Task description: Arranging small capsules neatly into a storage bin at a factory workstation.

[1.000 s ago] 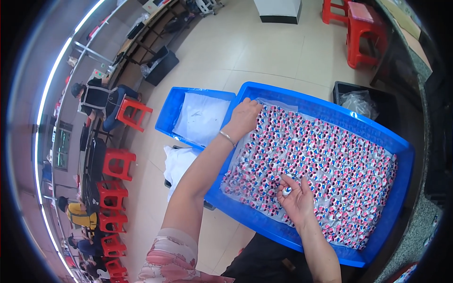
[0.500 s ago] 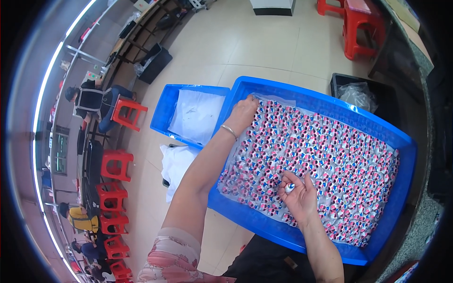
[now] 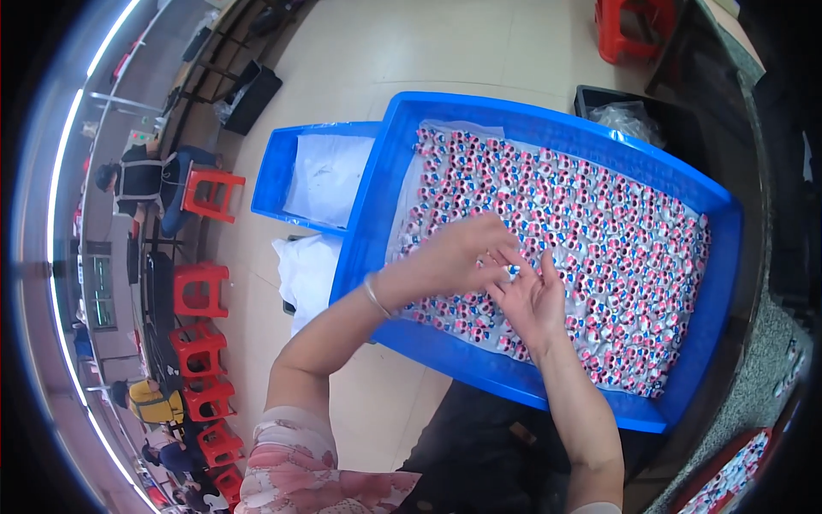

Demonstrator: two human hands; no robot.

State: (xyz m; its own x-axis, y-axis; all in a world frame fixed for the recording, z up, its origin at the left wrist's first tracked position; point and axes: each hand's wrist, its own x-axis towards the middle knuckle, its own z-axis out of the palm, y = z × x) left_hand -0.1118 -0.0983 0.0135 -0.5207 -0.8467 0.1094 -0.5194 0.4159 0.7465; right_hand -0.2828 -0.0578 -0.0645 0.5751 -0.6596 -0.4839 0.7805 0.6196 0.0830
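Observation:
A large blue plastic tray (image 3: 548,118) lies before me, its white sheet covered with rows of small white figure-like pieces (image 3: 591,231) painted pink, blue and black. Over the middle of these, my right hand (image 3: 538,308) is turned palm up, with its fingers curled around a small white-and-blue piece (image 3: 513,271). My left hand (image 3: 462,257), a bangle at its wrist, reaches across from the left. Its fingertips meet the right hand's fingers beside that piece. Motion smears the left fingers, so whether they grip it is unclear.
A smaller blue bin (image 3: 272,184) with a white sheet adjoins the tray's left side; white cloth (image 3: 308,274) lies below it. A dark crate (image 3: 599,101) holds clear plastic bags beyond the tray. Red stools (image 3: 201,289) and seated people line the left; a stone-topped counter edges the right.
My left hand has left the far-left corner of the sheet and come to my right hand at the middle. The view has shifted, so the tray appears higher and further left.

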